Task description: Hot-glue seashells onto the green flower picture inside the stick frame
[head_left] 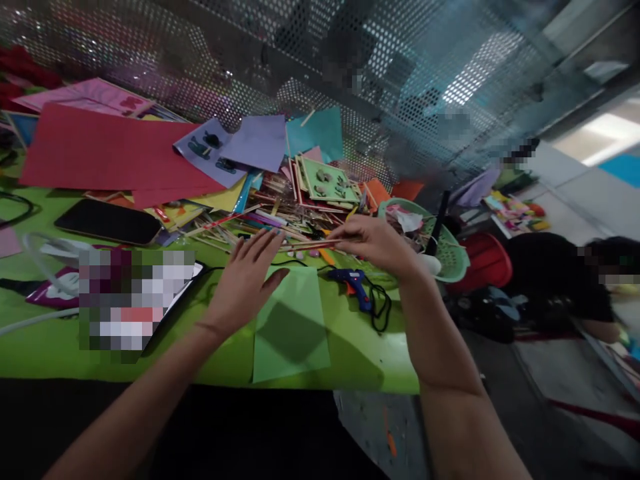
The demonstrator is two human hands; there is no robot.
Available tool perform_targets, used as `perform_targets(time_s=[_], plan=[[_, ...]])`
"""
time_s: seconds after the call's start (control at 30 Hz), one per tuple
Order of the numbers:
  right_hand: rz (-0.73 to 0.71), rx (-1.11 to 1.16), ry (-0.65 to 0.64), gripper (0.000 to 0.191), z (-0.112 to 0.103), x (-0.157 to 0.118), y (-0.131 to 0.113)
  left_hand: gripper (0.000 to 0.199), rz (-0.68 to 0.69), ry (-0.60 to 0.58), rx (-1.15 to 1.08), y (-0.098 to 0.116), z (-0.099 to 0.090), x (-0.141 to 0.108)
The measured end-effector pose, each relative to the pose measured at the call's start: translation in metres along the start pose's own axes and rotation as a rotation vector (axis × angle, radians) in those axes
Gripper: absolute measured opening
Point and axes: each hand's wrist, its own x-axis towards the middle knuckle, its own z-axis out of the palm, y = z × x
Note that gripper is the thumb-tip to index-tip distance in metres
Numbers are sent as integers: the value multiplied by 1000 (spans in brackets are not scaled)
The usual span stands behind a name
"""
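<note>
My left hand (250, 270) hovers with its fingers stretched out, beside the upper left corner of a light green sheet of paper (293, 320). To its right, my right hand (373, 243) pinches thin wooden sticks (313, 246) between thumb and fingers, above the craft pile; how many it holds is unclear. A blue glue gun (353, 283) with an orange trigger and black cord lies below my right hand. Loose sticks and pens (273, 220) are heaped just beyond both hands.
A black phone (107, 221) and a pixelated flat item (143, 307) lie left. Behind are red paper (110, 150), purple paper (260, 143) and a framed green picture (330, 181). A green basket (455, 257) stands right, beside a red bucket (487, 260). A person (555, 280) is farther right.
</note>
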Motion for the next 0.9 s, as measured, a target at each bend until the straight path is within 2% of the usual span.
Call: perform_targets(time_s=[0.13,0.2,0.3,0.37,0.53,0.67,0.77,0.83,0.9], plan=[[29,310,12,17,8,-7,3,38,-108,-192,-81,5,15,16],[75,511,128,28,15,-8,10,35,-208,-256,-269,6,20,16],[148,837,415,41,27,-7,20,39,-339,-194,-580,10,27,14],[193,985,497,39,35,-7,24,42,-392,-150,-701,13,31,14],[269,956,560,40,50,-5,19,38,-389,-123,-737,23,37,13],[281,903,660,41,68,-3,6,35,-417,-24,-700,30,38,11],[291,888,592,44,95,-4,-8,33,-459,20,-774,37,40,11],[279,906,529,45,113,-6,-16,32,-470,37,-905,42,43,11],[261,925,465,45,122,-8,-20,33,-488,33,-1025,44,44,11]])
